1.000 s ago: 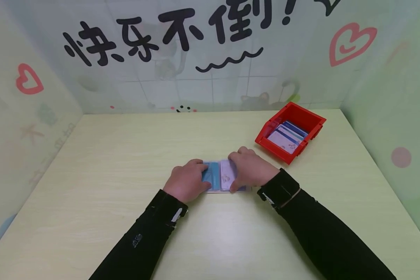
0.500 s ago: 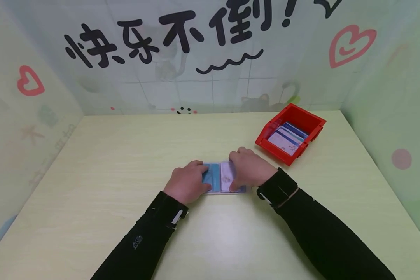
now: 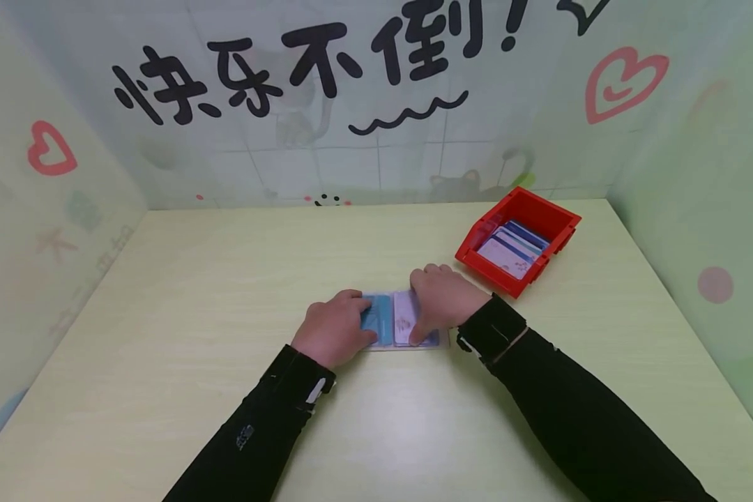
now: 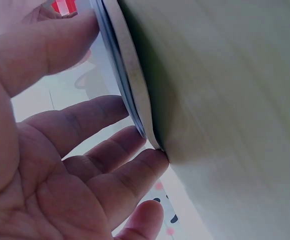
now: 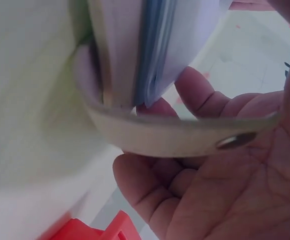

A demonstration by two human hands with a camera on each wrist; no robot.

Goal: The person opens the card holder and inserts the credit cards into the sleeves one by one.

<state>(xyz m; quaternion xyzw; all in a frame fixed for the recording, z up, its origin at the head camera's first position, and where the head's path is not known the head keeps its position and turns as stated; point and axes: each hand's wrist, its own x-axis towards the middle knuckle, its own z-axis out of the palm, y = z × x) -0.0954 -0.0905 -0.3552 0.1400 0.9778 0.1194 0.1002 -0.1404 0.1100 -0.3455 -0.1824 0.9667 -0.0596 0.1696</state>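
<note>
An opened card holder (image 3: 384, 322) lies flat on the table in the head view, blue on its left half. A pale card (image 3: 405, 319) with a small print shows on the right half. My left hand (image 3: 332, 328) grips the left end, thumb at the near side and fingers toward the far side; its fingertips meet the layered edge in the left wrist view. Across the right half, my right hand (image 3: 447, 298) holds the holder between thumb and fingers and covers part of it. A strap (image 5: 180, 136) with a metal snap curves past the right palm.
A red bin (image 3: 494, 279) stands at the back right, close beyond the right hand, with several cards (image 3: 513, 249) inside. Printed panels (image 3: 257, 174) border the pale table (image 3: 213, 279) at the back and both sides.
Both hands stay in place on the card holder. Only a slight shift of the head view shows.
</note>
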